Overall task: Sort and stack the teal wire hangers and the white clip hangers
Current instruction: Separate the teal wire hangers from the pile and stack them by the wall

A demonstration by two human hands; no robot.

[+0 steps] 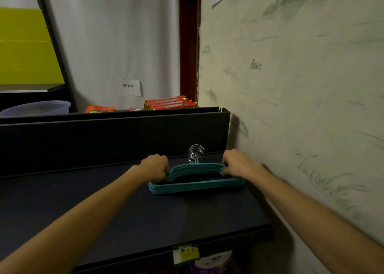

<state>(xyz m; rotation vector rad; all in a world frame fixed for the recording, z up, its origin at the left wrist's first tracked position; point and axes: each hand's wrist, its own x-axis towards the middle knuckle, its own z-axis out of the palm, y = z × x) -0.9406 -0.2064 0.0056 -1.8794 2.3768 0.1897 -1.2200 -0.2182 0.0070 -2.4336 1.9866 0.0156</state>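
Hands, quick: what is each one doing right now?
Left hand: fingers curled round the left shoulder of the teal hanger stack.
Right hand: grips the stack's right shoulder.

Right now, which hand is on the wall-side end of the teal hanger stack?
The right hand: it grips the end of the teal hanger stack beside the wall. The left hand grips the opposite end.
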